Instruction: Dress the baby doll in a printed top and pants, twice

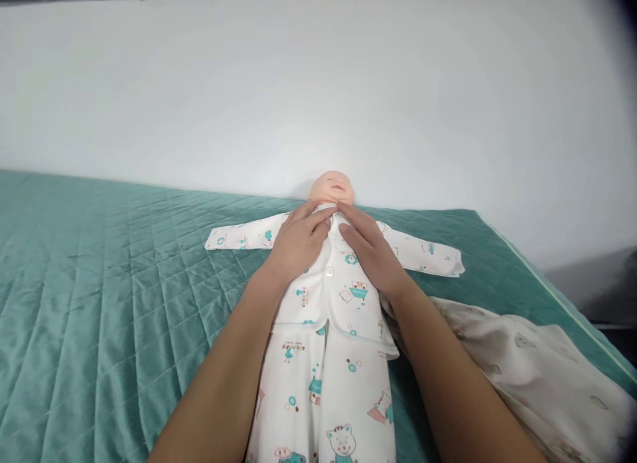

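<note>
A baby doll with a smooth pale head (332, 186) lies on its back in a white printed top (354, 297) and matching trousers (343, 390). The top's sleeves are spread out to both sides, and a round button (329, 272) shows on its front. My left hand (301, 241) rests on the chest, its fingers stretched toward the collar. From the other side my right hand (367, 243) lies on the top, index fingertip close to the left one at the neckline, thumb apart. The hands partly cover the collar and upper chest.
A green quilted cover (124, 304) lies under the doll, with a pale piped edge on the right. A crumpled white patterned cloth (537, 363) lies beside my right forearm. Behind the doll's head stands a plain white wall (249, 85).
</note>
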Motion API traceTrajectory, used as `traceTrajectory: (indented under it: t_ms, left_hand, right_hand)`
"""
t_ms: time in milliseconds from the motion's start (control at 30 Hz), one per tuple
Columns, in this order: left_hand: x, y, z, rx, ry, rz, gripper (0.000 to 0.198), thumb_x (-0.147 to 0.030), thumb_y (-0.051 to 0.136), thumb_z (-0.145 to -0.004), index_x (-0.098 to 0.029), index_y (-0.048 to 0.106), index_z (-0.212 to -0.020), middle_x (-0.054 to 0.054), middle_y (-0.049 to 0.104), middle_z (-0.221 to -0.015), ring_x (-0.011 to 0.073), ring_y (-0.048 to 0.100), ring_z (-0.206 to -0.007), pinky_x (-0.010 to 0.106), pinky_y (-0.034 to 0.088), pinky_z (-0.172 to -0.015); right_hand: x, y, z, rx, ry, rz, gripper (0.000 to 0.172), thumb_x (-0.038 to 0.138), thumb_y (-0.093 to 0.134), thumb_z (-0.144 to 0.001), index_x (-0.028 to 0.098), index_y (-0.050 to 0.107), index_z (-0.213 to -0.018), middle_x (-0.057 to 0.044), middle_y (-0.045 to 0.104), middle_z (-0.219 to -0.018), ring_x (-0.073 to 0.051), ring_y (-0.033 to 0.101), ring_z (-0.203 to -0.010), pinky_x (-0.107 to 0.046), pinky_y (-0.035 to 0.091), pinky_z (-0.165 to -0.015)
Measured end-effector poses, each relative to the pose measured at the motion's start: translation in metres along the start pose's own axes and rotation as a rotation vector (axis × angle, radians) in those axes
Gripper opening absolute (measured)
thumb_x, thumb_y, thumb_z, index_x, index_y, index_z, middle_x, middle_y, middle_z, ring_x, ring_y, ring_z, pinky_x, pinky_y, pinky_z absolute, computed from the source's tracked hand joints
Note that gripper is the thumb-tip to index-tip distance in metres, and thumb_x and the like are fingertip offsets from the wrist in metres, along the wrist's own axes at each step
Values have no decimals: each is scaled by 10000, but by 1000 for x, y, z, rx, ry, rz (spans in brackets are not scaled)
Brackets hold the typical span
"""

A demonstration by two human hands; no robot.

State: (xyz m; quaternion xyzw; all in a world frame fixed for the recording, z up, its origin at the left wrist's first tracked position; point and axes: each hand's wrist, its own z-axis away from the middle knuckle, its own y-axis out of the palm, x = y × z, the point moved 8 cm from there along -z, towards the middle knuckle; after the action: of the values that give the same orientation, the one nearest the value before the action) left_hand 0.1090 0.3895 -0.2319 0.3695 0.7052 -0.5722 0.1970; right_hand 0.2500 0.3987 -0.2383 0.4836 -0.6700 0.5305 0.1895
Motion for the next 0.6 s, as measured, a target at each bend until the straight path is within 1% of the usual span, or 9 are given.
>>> traceTrajectory:
  t_ms: [133, 300, 433, 533, 600]
  left_hand:
    - [0, -1, 0, -7, 0, 4, 463, -321, 330, -1033, -314, 618, -1395, 16, 460, -1595, 229, 373, -1507, 450, 281, -1260]
    - [2, 1, -1, 2, -2, 17, 430, -333, 348, -1030, -324, 662, -1324, -4, 460, -1594, 233, 375, -1506, 462, 276, -1263]
    - [1, 0, -1, -20, 5, 35, 419, -327, 358, -1031, -323, 674, -1306, -1, 488, -1573, 225, 395, -1494, 448, 288, -1259]
    - [1, -4, -1, -71, 18, 91, 378, -317, 421, -1016, -299, 684, -1288, 15, 559, -1506, 217, 464, -1440, 415, 334, -1237]
    - [0, -8, 0, -117, 32, 146, 330, -304, 482, -996, -278, 705, -1237, 23, 620, -1429, 208, 527, -1377, 377, 382, -1204]
  right_hand:
    - [2, -1, 0, -11, 10, -18, 468, 410, 487, -977, 350, 574, -1433, 20, 533, -1542, -251, 414, -1468, -510, 282, -1249]
    - [10, 1, -1, 26, -61, -81, 479, 356, 513, -954, 350, 569, -1429, 21, 536, -1534, -235, 410, -1467, -487, 304, -1242]
    - [9, 0, -1, 5, -53, -95, 458, 338, 524, -946, 343, 592, -1399, 15, 561, -1506, -233, 436, -1444, -473, 322, -1231]
    - [7, -1, 1, -26, -35, -109, 429, 345, 542, -944, 339, 615, -1367, 6, 586, -1476, -237, 465, -1417, -467, 357, -1204]
    - [5, -3, 2, -56, -15, -120, 399, 356, 551, -944, 335, 635, -1333, -1, 601, -1455, -239, 482, -1400, -469, 371, -1192]
